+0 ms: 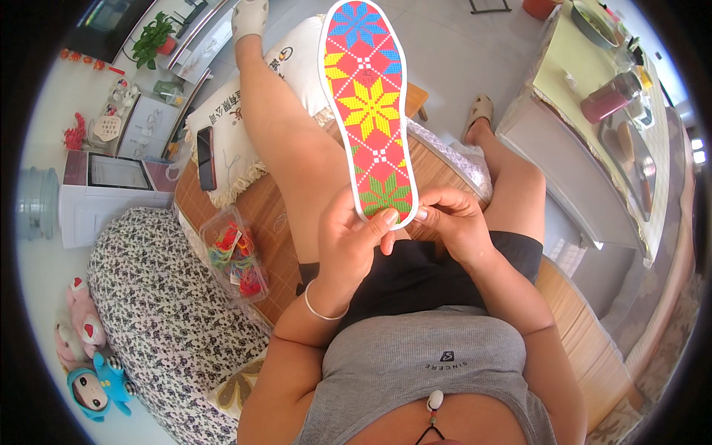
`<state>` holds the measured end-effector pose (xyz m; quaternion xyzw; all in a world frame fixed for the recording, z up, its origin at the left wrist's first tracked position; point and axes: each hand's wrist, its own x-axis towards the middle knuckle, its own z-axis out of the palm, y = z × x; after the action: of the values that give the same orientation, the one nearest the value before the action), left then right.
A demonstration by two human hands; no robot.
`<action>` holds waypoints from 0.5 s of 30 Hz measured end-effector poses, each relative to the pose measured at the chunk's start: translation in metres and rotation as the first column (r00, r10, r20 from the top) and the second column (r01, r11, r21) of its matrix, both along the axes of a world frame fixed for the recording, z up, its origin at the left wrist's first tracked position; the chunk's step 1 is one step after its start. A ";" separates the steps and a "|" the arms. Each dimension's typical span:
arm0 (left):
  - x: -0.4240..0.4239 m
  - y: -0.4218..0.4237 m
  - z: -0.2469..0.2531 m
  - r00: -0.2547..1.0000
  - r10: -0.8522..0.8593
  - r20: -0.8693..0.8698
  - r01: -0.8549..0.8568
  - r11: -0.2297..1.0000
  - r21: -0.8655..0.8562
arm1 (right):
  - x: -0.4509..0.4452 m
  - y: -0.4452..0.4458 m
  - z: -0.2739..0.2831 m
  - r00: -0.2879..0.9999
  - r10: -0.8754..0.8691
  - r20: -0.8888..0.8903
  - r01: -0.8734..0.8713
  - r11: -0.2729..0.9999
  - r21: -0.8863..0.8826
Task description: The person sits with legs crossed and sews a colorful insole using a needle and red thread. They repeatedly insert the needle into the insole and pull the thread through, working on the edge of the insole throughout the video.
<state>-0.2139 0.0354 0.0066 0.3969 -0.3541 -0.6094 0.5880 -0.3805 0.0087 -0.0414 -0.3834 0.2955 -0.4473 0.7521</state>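
Observation:
A cross-stitched insole [374, 111] stands raised in front of me, with blue, yellow and green flowers on a red ground and a white bound edge. My left hand [353, 231] grips its heel end, the thumb lying over the green flower. At the heel's right edge, my right hand [459, 222] pinches with thumb and bent fingers. Whether a needle or thread is also between those fingertips cannot be told. To the left, a clear plastic box [208, 236] holds several bundles of coloured thread [236, 250].
A phone [206, 158] lies on a fringed white cushion [222, 114] bearing writing. Under my legs is a slatted mat [283, 239]. On the right, a cloth-covered table [562, 72] carries a bottle [611, 97] and a metal tray [612, 158]. Soft toys [92, 384] sit at far left.

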 end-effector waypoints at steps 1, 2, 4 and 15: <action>0.000 0.000 0.000 1.000 -0.005 0.012 0.005 1.000 -0.014 | 0.000 0.000 -0.001 1.000 0.006 0.019 -0.006 1.000 -0.006; 0.000 0.001 0.000 1.000 -0.010 0.024 0.011 1.000 -0.027 | -0.001 0.000 -0.001 1.000 0.014 0.022 -0.014 1.000 -0.002; 0.000 0.001 0.000 1.000 -0.010 0.018 0.010 0.999 -0.035 | -0.001 0.000 0.000 0.998 0.033 0.056 -0.033 0.999 -0.006; 0.004 0.002 0.002 0.999 -0.041 0.010 0.041 0.998 -0.050 | -0.001 0.001 0.002 1.000 0.024 0.019 -0.024 1.000 -0.014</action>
<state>-0.2102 0.0373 0.0084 0.3777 -0.3799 -0.6104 0.5835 -0.3816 0.0094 -0.0390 -0.3878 0.2805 -0.4439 0.7575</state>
